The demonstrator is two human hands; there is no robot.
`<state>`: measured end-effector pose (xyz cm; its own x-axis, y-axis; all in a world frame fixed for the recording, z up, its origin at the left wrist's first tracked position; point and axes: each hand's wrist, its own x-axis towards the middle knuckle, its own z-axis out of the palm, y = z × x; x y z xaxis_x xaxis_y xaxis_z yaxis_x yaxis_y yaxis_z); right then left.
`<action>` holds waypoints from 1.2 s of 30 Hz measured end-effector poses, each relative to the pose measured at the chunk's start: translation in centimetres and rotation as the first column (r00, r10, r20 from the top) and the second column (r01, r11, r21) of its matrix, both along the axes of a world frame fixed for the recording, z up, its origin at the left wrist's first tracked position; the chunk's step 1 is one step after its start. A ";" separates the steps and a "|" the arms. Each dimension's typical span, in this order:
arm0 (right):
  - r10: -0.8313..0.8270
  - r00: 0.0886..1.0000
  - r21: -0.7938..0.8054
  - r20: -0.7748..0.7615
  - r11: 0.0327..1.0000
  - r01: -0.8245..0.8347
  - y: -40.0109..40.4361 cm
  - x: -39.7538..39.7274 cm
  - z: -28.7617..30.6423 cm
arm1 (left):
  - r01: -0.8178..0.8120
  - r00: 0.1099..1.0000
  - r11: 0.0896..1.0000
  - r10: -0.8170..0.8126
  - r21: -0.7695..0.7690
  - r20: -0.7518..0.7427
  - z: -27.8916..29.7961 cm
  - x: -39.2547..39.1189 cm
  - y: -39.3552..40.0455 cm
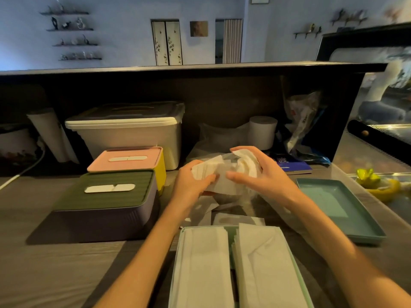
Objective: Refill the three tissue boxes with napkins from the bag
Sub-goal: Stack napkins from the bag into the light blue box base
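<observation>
Left hand (195, 181) and right hand (255, 172) are raised together above the middle of the bench (66, 263), both forearms reaching forward from the lower edge of the view. Left hand grips the near left end of a stack of white napkins (213, 172), fingers curled round its edge, thumb on top. Right hand holds the right end of the same stack, fingers bent over a crumpled, fanned-out portion, thumb pressed against the stack's front face. Stack is held clear of the bench, roughly level, over a clear plastic bag (233, 196) that lies slack beneath the hands.

Directly below the forearms, at the near edge, stands an open pale green tissue box (178, 263) holding two side-by-side piles of flat white napkins. Its white lid piece (238, 218) lies on the bench just beyond it.

To the left stand two closed boxes: a purple box with green lid (106, 203) nearer, and a yellow box with pink lid (131, 161) just behind and touching it. Each lid shows a white slot.

Noted elsewhere: a cream storage bin (131, 132) behind the boxes, a white paper roll (262, 132) at the back, a teal tray (338, 205) to the right of the hands
</observation>
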<state>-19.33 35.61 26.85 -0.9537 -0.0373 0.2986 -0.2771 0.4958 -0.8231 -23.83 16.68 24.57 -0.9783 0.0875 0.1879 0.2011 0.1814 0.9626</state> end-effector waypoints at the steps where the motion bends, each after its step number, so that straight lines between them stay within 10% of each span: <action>1: -0.031 1.000 0.031 0.002 0.999 0.031 0.1 0.0 -0.2 | 0.034 0.998 0.996 -0.038 0.088 0.046 0.1 0.1 -0.2; 12: 0.029 0.992 -0.228 0.127 0.974 0.001 1.2 -0.7 -0.7 | 0.218 0.918 0.854 -0.344 0.473 0.199 -0.8 -0.1 -1.1; 17: -0.031 0.997 -0.147 0.072 0.988 0.041 1.6 -1.1 -0.5 | 0.300 0.878 0.885 -0.402 0.355 0.261 -0.3 0.3 -1.5; 26: 0.009 0.999 0.090 -0.035 0.996 -0.006 1.6 -2.4 0.4 | 0.369 0.549 0.548 -0.780 0.751 0.300 -1.2 0.3 -1.5; 36: 0.122 0.980 0.220 -0.160 0.972 -0.085 1.5 -2.8 2.3 | 0.391 0.607 0.584 -0.745 0.711 0.278 -2.0 -0.7 -2.3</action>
